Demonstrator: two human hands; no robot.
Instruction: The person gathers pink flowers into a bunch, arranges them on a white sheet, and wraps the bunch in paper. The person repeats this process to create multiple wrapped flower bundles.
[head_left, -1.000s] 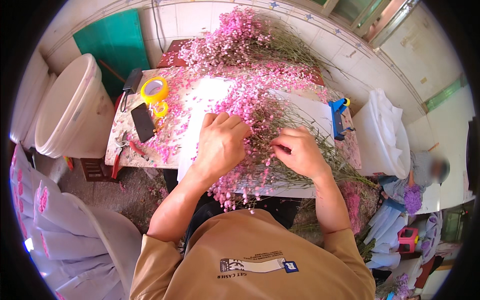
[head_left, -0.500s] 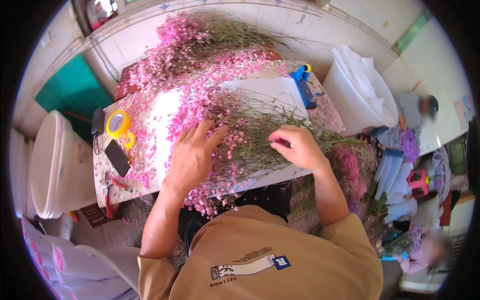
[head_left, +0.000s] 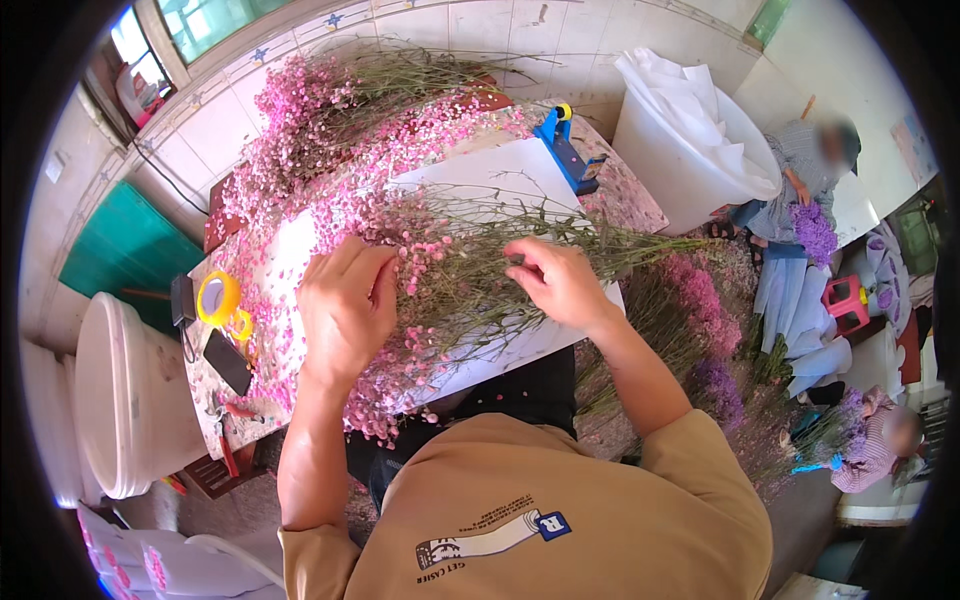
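A large bunch of small pink dried flowers (head_left: 420, 262) lies across a white sheet (head_left: 540, 165) on the table, blossoms to the left and thin green stems (head_left: 640, 246) to the right. Over the blossoms, my left hand (head_left: 345, 308) is closed, its fingers curled on the pink flowers and the fingertips partly hidden. My right hand (head_left: 562, 282) sits above the stems, thumb and fingers drawn together in a pinch. Whatever that pinch holds is too small to make out.
Another pink bunch (head_left: 300, 110) lies at the table's back. Around the table are a blue tape dispenser (head_left: 568, 150), yellow tape (head_left: 218, 298), a phone (head_left: 228, 362) and red-handled pliers (head_left: 228, 455). White tubs (head_left: 125, 400) flank it. Two people handle purple flowers (head_left: 815, 232) at right.
My left hand has gone from spread fingers to curled ones on the blossoms. The right hand keeps its pinch above the stems. The whole view has shifted a little.
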